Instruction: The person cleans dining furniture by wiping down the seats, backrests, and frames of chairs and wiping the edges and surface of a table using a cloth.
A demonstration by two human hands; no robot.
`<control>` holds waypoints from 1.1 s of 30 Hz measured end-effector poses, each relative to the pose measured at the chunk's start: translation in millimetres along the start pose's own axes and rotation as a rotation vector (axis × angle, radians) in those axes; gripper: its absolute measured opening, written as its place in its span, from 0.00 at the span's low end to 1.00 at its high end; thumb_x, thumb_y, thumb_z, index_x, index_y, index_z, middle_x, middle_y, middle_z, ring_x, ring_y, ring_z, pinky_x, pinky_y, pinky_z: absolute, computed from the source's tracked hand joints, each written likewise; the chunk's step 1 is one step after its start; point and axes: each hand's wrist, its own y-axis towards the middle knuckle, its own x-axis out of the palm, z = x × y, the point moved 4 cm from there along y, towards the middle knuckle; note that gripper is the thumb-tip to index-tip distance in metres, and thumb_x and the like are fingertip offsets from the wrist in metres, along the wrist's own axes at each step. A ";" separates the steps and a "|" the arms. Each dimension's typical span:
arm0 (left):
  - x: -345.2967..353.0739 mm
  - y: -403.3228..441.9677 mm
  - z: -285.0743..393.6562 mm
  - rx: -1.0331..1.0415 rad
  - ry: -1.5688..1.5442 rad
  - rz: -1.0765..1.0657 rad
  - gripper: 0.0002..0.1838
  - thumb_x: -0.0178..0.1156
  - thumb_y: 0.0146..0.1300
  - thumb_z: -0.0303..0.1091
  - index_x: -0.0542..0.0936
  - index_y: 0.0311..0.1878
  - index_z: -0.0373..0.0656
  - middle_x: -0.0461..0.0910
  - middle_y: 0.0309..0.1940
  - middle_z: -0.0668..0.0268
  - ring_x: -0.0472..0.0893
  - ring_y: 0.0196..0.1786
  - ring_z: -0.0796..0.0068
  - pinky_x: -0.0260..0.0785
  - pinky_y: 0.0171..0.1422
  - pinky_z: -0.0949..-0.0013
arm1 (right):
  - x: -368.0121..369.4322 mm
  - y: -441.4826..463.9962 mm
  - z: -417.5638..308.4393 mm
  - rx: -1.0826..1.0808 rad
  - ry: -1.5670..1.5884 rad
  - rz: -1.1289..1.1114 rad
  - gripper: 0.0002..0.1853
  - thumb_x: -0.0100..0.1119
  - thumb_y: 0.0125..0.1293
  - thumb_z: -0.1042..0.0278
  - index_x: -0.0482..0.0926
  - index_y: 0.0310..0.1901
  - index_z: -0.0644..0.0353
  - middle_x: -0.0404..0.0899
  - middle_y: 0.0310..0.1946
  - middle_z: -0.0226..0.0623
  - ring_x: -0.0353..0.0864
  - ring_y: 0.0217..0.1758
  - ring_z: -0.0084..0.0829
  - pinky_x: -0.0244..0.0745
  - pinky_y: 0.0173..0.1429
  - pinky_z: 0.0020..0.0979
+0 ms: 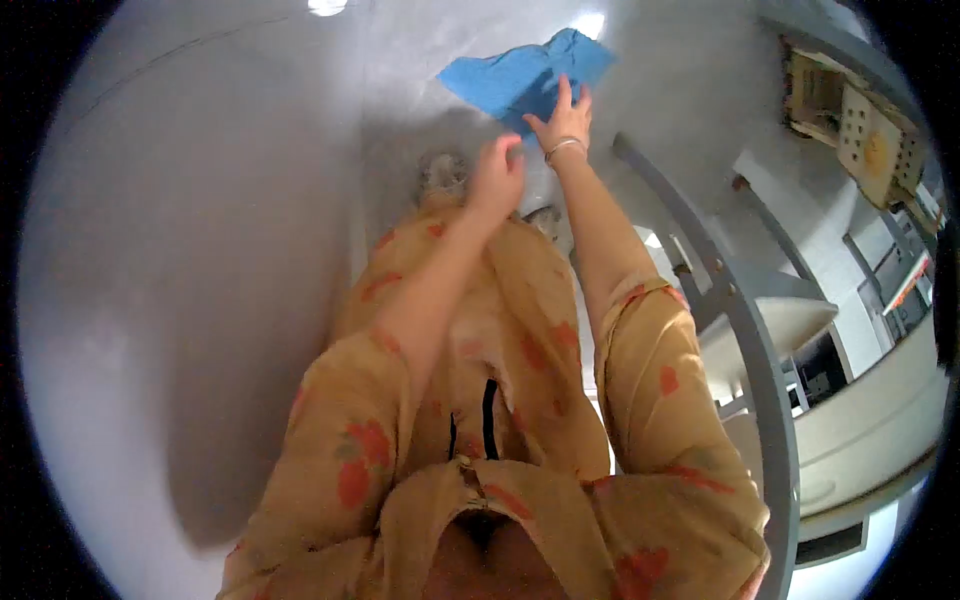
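A blue cloth [500, 85] lies spread and creased on the grey floor ahead of my feet. Over its near edge, my right hand [567, 125] reaches out with fingers spread, a bracelet on the wrist. I cannot tell whether its fingertips touch the cloth. Lower and to the left, my left hand [497, 183] is apart from the cloth, its fingers curled in and partly hidden. No object shows in either hand.
A smooth pale wall [200, 250] rises along the left. On the right, a grey curved frame [745, 320] runs beside me, with a pale seat-like panel [780, 320] behind it. Plastic baskets [865, 145] stand at the upper right.
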 end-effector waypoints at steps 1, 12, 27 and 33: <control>-9.9 18.7 -6.9 0.011 0.055 0.002 0.17 0.58 0.59 0.30 0.73 0.51 0.40 0.75 0.47 0.52 0.75 0.49 0.55 0.68 0.56 0.60 | 13.5 2.9 -4.7 0.007 0.003 -0.008 0.39 0.68 0.52 0.59 0.61 0.65 0.42 0.55 0.66 0.44 0.67 0.61 0.49 0.67 0.64 0.41; 13.4 49.2 -11.7 -0.342 -0.969 0.003 0.25 0.52 0.67 0.49 0.71 0.58 0.39 0.74 0.50 0.59 0.72 0.55 0.65 0.63 0.61 0.60 | -41.8 -35.7 -36.7 -0.212 0.809 0.081 0.13 0.61 0.52 0.65 0.78 0.39 0.60 0.75 0.50 0.50 0.74 0.53 0.48 0.69 0.56 0.39; 69.7 -280.3 12.0 -0.129 0.628 -1.445 0.25 0.53 0.60 0.50 0.80 0.51 0.39 0.77 0.54 0.56 0.74 0.59 0.56 0.62 0.64 0.51 | -44.3 -29.5 132.8 -0.646 -1.189 -0.908 0.24 0.59 0.59 0.58 0.75 0.59 0.47 0.69 0.63 0.34 0.59 0.71 0.35 0.58 0.66 0.52; 52.5 -294.2 6.1 0.111 0.590 -1.350 0.20 0.52 0.60 0.42 0.80 0.52 0.46 0.80 0.49 0.60 0.79 0.51 0.57 0.70 0.53 0.53 | -119.3 -103.0 60.3 -0.540 -1.503 -1.154 0.22 0.62 0.57 0.59 0.78 0.55 0.52 0.74 0.58 0.38 0.70 0.63 0.41 0.63 0.60 0.51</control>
